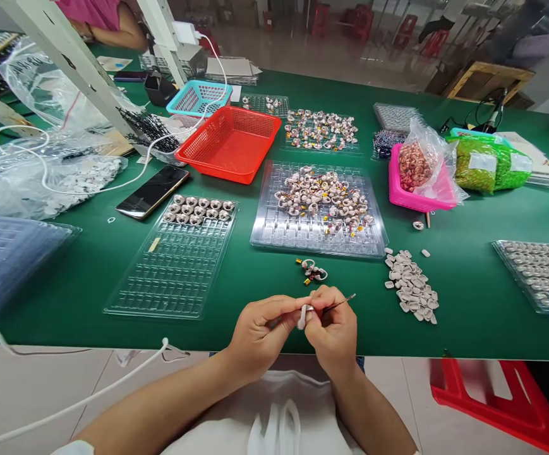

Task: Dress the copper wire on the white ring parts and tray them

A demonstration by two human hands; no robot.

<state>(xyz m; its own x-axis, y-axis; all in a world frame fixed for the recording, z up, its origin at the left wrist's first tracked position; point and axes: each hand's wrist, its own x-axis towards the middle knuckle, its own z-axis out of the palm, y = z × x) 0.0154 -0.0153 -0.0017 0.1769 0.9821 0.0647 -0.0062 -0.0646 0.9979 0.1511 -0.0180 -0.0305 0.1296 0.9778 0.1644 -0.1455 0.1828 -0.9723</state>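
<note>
Between the fingertips of both hands, just over the table's near edge, is a small beige curved part (303, 316) with a shiny silvery piece. My left hand (265, 328) pinches it from the left side. On the other side my right hand (333, 325) grips it too, and a thin dark tool with a pointed tip (349, 299) sticks out of that hand to the right. Beyond the hands lie a few loose ring-shaped parts (319, 273) with gold tabs. A heap of small beige caps (412, 284) lies to the right.
Farther back, a stack of clear trays (274, 237) carries many ring-shaped parts. On the left are a clear tray (160, 284) with silvery parts, a phone (153, 191) and a red basket (236, 155). A pink basket (419, 201) stands right; a red stool (506, 404) is below.
</note>
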